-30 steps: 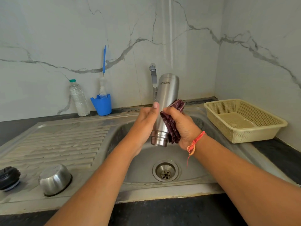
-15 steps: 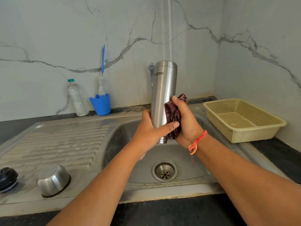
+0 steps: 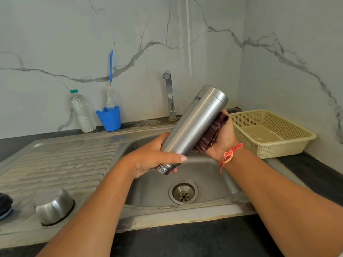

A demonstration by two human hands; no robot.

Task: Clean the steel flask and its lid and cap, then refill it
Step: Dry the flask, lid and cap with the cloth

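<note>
Steel: one flask (image 3: 193, 125), left hand (image 3: 152, 158), right hand (image 3: 223, 140).

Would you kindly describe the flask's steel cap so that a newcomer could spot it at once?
Start at the steel sink and move to the ribbed drainboard on its left. Near the drainboard's front edge the steel cap sits mouth down, beside the black lid. It alone is a shiny dome; the lid is dark.
</note>
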